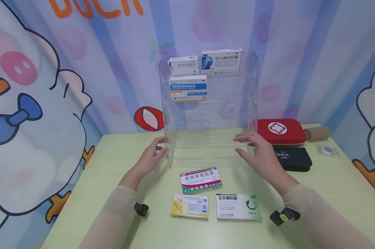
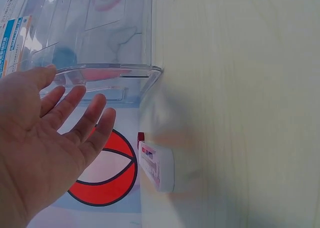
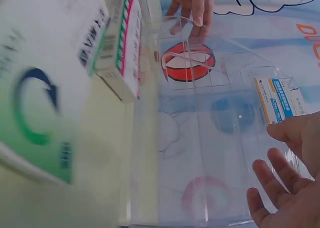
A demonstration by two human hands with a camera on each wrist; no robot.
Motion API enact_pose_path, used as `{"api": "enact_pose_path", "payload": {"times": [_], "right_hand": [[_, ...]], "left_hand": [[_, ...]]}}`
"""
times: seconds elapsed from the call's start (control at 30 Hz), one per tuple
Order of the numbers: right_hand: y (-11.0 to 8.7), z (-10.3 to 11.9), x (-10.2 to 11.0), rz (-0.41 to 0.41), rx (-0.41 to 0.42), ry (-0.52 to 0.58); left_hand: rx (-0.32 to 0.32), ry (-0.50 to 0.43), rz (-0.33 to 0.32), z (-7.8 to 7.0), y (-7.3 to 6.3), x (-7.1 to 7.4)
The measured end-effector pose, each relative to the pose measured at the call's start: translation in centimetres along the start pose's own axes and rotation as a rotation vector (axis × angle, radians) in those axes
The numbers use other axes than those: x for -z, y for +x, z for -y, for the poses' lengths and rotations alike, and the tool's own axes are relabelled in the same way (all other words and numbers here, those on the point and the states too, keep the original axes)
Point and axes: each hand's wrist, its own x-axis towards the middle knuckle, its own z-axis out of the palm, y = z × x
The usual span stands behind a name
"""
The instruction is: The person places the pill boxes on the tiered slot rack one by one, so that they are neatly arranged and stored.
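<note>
A clear tiered acrylic rack (image 1: pixel 206 159) stands on the table. My left hand (image 1: pixel 150 157) is at its left side panel; in the left wrist view the thumb lies right at the rim and the fingers (image 2: pixel 90 120) extend loosely outside. By the right side panel my right hand (image 1: pixel 262 159) is held with thumb and fingers spread, gripping nothing. The rack's upper tiers hold a small white medicine box (image 1: pixel 183 65), a wider white one (image 1: pixel 221 62) and a blue-banded one (image 1: pixel 188 89). In front lie a pink-and-green box (image 1: pixel 201 180), a yellow-and-white box (image 1: pixel 189 206) and a green-and-white box (image 1: pixel 238 207).
Right of the rack lie a red first-aid case (image 1: pixel 282 131), a black zip case (image 1: pixel 293 159), a tan rolled item (image 1: pixel 318 133) and a small clear packet (image 1: pixel 327 150). A cartoon-printed curtain (image 1: pixel 119 69) hangs behind. A white bottle (image 2: pixel 157 165) shows in the left wrist view.
</note>
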Motion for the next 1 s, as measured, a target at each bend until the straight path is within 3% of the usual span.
{"api": "enact_pose_path", "payload": {"times": [0.4, 0.6, 0.77, 1.0], "right_hand": [[-7.4, -3.4, 1.0, 0.171, -0.142, -0.051], [-9.4, -4.4, 1.5, 0.28, -0.118, -0.072], [-10.6, -4.8, 1.6, 0.395, -0.187, -0.078], [-12.1, -5.4, 1.6, 0.435, -0.204, -0.128]], "left_hand": [[0.024, 0.004, 0.007, -0.1, -0.1, -0.1], [0.047, 0.018, 0.0, -0.4, -0.3, 0.2], [0.069, 0.017, -0.005, -0.5, -0.2, 0.2], [0.054, 0.013, -0.007, -0.2, 0.0, -0.1]]}}
